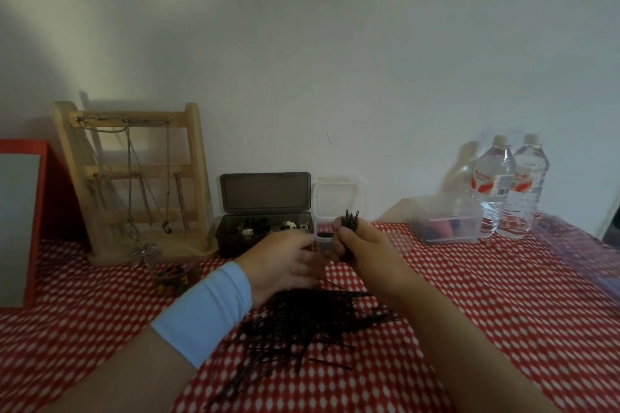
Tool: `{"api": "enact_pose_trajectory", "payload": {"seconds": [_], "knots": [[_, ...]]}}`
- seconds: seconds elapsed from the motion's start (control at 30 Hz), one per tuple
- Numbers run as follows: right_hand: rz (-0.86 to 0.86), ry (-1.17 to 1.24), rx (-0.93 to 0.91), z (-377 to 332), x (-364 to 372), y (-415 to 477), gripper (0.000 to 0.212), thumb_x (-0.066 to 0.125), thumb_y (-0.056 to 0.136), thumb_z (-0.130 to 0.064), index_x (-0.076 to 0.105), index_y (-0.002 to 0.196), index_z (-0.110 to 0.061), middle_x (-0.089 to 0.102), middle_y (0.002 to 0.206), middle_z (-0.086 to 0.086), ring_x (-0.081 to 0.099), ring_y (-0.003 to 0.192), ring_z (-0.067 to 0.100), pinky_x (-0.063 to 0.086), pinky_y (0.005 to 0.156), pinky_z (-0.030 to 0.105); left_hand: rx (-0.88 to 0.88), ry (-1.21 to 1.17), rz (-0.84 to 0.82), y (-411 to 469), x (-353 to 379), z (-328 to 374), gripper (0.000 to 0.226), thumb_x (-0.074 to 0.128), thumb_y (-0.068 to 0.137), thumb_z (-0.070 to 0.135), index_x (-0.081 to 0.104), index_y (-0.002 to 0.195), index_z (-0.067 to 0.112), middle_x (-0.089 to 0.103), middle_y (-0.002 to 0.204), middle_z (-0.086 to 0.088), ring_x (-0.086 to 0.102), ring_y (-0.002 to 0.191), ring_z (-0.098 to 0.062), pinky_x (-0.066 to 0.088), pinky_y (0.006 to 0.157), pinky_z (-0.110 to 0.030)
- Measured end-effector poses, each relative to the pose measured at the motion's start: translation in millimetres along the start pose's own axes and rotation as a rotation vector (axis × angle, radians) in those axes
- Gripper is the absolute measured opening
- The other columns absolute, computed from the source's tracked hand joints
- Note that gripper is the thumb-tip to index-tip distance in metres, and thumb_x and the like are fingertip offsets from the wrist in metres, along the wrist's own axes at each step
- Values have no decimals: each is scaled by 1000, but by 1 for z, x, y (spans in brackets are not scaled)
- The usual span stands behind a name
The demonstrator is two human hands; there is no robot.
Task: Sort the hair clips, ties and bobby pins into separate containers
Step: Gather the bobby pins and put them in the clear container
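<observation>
Gathering bobby pins (312, 322): right hand (360, 246) is clenching a bunch (350, 220) beside the small tub (322, 238); left hand (281, 258) is hovering close, pose too blurred to tell. Next probably needs tipping them in squarely.

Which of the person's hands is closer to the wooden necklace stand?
Left. The left hand is to the right of the wooden necklace stand; the right hand, gripping a bundle of bobby pins, is farther right.

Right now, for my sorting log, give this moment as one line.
right hand: grips bobby pin bundle | left hand: beside it, grip unclear | pin pile: on tablecloth
</observation>
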State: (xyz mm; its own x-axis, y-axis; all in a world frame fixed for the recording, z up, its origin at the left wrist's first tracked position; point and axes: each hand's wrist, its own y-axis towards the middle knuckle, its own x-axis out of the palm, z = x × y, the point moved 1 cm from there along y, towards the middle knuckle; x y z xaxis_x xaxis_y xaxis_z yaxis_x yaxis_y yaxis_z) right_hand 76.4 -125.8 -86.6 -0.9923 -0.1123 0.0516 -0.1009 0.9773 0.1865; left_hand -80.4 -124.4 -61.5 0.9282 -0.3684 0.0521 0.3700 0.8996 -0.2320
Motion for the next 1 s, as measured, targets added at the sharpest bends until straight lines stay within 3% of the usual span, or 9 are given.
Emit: {"api": "enact_pose_trajectory", "payload": {"seconds": [0.1, 0.2, 0.27, 0.37, 0.53, 0.63, 0.7, 0.8, 1.0], "knots": [[-61, 114, 71, -7, -4, 9, 21, 36, 107, -8, 56, 100, -7, 48, 68, 2, 47, 64, 16, 42, 64, 29, 321, 411, 143, 17, -9, 23, 35, 43, 103, 28, 53, 135, 21, 62, 129, 0, 58, 116, -15, 43, 108, -40], [-151, 64, 123, -16, -6, 15, 19, 36, 107, -10, 54, 102, -7, 48, 70, 3, 46, 59, 13, 38, 60, 28, 542, 550, -8, 33, -4, 38, 41, 42, 104, 26, 46, 145, 24, 51, 142, 10, 51, 125, -1, 37, 105, -15], [-150, -34, 163, -18, -12, 25, 19, 38, 108, -14, 55, 104, -7, 48, 73, 4, 45, 60, 12, 41, 58, 26, 529, 644, -107, 47, 0, 41, 40, 43, 104, 29, 47, 143, 27, 56, 139, 8, 54, 124, -7, 41, 102, -15], [-153, -197, 222, -21, -25, 42, 19, 40, 107, -17, 58, 107, -8, 48, 73, 2, 43, 62, 13, 40, 60, 26, 540, 767, -144, 67, -1, 44, 40, 46, 102, 31, 51, 141, 29, 55, 141, 8, 48, 132, -8, 33, 113, -25], [-133, -727, 155, -30, -40, 72, 19, 42, 106, -14, 61, 104, -13, 54, 75, 1, 47, 60, 12, 41, 57, 21, 585, 656, -36, 87, -17, 41, 42, 40, 105, 24, 42, 146, 29, 54, 141, 13, 45, 129, 1, 30, 110, -20], [-178, -1138, 90, -28, -47, 95, 21, 42, 106, -18, 62, 110, -16, 63, 98, 2, 60, 82, 17, 48, 70, 25, 593, 669, 73, 104, -30, 22, 41, 40, 103, 17, 48, 143, 25, 54, 141, 10, 47, 131, -3, 32, 116, -31], [-213, -1297, 96, -20, -49, 108, 25, 44, 105, -21, 63, 118, -12, 65, 116, 7, 61, 100, 23, 48, 85, 33, 588, 835, 108, 111, -34, 11, 40, 40, 103, 19, 49, 142, 26, 51, 144, 9, 44, 134, -8, 28, 115, -24], [-278, -1383, 95, -5, -49, 119, 28, 49, 104, -23, 62, 127, -12, 63, 129, 7, 59, 114, 23, 45, 99, 33, 609, 962, 113, 116, -31, 1, 41, 39, 104, 25, 46, 144, 25, 45, 150, 6, 38, 138, -10, 24, 112, -20], [-303, -1406, 60, 1, -59, 118, 25, 64, 94, -20, 71, 118, -16, 71, 113, 0, 65, 102, 17, 49, 94, 29, 530, 1236, -18, 122, -23, -14, 44, 37, 102, 33, 37, 147, 33, 43, 148, -5, 35, 139, -23, 28, 114, -37]]}}
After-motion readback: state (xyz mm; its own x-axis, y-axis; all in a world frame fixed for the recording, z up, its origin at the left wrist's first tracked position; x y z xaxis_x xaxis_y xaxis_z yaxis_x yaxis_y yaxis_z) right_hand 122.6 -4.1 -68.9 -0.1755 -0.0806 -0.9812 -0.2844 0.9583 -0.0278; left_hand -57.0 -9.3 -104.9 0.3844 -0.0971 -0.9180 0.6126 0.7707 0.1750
